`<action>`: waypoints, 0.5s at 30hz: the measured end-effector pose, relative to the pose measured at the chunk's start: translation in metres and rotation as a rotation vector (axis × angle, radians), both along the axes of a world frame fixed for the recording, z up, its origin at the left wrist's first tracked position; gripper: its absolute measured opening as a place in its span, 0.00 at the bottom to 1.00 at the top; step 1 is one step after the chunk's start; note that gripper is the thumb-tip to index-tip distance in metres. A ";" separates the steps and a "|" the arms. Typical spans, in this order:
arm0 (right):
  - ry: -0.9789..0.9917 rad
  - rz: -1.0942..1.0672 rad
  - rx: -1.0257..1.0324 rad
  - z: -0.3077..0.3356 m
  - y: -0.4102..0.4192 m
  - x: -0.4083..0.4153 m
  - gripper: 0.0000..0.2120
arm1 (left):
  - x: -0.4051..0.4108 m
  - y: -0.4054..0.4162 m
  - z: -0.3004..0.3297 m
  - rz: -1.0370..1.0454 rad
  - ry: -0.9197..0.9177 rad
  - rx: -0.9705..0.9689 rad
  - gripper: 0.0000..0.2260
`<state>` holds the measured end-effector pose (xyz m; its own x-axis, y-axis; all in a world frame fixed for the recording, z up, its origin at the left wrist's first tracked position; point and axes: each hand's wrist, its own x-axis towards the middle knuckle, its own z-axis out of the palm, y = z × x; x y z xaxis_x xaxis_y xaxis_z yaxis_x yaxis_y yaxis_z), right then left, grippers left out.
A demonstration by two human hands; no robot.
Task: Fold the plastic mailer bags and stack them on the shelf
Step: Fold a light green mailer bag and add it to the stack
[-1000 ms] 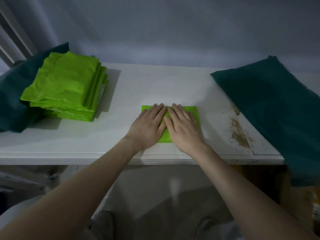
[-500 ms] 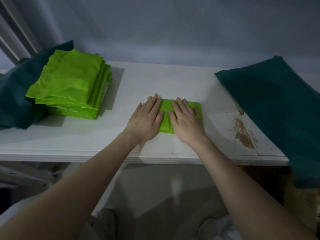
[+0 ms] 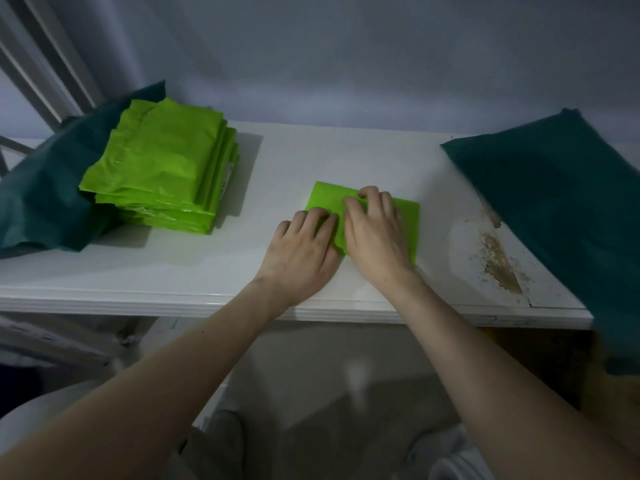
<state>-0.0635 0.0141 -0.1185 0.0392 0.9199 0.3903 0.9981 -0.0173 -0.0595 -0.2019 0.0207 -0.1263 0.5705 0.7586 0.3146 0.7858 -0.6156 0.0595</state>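
Both forearms are reaching in from the lower corners and meeting over a folded green mailer [image 3: 408, 216] that is lying flat on the white shelf [image 3: 284, 161], a little right of centre. The left hand [image 3: 301, 252] is lying palm down at the mailer's near-left corner, wrist low, fingers bent at the knuckles and tips digging into the plastic — gripping that edge rather than lying flat. The right hand [image 3: 375, 237] is sitting just beside it, thumbs almost touching, its fingers curling and pinching a ridge of the mailer near the top fold. A stack [image 3: 162, 168] of folded green mailers is sitting well to the left on the shelf, leaning on a dark teal bag [image 3: 41, 195]. Another teal bag [image 3: 561, 202] is lying at the right end, beside a patch [image 3: 498, 261] of chipped paint
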 end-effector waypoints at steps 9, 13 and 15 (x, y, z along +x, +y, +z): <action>0.061 0.115 -0.146 0.005 -0.030 -0.015 0.28 | 0.002 -0.008 -0.002 -0.007 -0.040 -0.297 0.32; 0.007 0.116 -0.336 0.000 -0.038 -0.013 0.27 | 0.003 -0.008 -0.008 -0.070 -0.040 -0.327 0.33; -0.027 0.099 -0.365 -0.001 -0.039 -0.011 0.26 | 0.003 -0.012 -0.006 -0.049 -0.020 -0.288 0.32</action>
<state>-0.0744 -0.0253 -0.1200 -0.0627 0.9974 0.0358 0.9971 0.0641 -0.0404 -0.1987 0.0086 -0.1326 0.6046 0.7899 0.1024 0.7523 -0.6085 0.2526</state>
